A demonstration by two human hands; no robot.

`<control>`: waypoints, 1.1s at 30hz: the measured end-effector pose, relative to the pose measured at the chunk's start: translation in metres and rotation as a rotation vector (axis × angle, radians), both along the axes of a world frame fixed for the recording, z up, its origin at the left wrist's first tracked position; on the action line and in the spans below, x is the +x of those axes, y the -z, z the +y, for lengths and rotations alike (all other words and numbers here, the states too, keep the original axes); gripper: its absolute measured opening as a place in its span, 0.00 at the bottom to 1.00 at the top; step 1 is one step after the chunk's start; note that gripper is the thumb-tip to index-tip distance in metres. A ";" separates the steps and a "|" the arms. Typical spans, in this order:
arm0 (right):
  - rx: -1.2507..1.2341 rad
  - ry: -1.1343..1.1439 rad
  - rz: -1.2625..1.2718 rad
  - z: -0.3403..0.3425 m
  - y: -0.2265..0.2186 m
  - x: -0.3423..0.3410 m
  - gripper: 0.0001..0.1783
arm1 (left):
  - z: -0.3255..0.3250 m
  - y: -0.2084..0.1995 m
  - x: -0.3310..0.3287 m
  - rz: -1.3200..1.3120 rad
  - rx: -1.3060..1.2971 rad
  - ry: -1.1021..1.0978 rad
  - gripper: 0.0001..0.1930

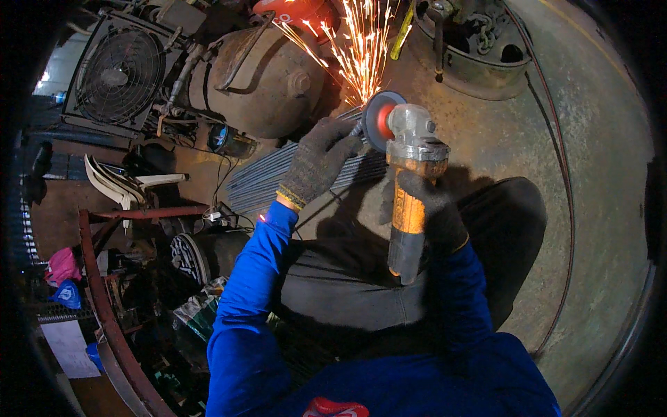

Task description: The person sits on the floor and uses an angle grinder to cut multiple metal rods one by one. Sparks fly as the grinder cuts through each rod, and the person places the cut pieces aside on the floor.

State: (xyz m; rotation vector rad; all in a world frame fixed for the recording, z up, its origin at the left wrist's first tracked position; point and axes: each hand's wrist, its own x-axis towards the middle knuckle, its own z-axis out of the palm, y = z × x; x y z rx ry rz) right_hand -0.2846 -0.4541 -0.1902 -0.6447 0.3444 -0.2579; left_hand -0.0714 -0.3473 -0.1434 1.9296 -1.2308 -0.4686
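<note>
My right hand [442, 217], in a dark glove, is wrapped round the orange and grey body of an angle grinder [408, 208]. Its round disc [376, 124] faces left and glows reddish near the hub. Close beside the disc, my gloved left hand [316, 161] is closed on a thin metal rod [357, 129], whose end meets the disc's edge. Bright sparks [363, 52] fan out from there, away from me. Beneath my left hand lies a bundle of long metal rods [260, 182] on the floor. My left palm and most of the held rod are hidden.
A rounded rusty tank [267, 83] stands far left, beside a caged fan [121, 75]. At the back are a red rounded object [299, 12] and a metal drum [479, 69] holding chain. A cable [564, 174] runs along the right floor. A reddish metal frame [104, 306] stands left.
</note>
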 end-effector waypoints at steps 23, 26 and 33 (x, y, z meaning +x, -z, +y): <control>0.187 0.036 0.076 -0.001 0.011 -0.004 0.21 | -0.002 -0.016 -0.014 0.272 0.099 0.090 0.20; 0.189 0.039 0.025 0.001 0.009 -0.002 0.21 | 0.007 -0.006 -0.001 0.081 0.039 0.164 0.21; 0.064 0.173 0.097 0.005 0.032 0.001 0.18 | 0.028 -0.039 0.012 0.221 0.175 0.015 0.21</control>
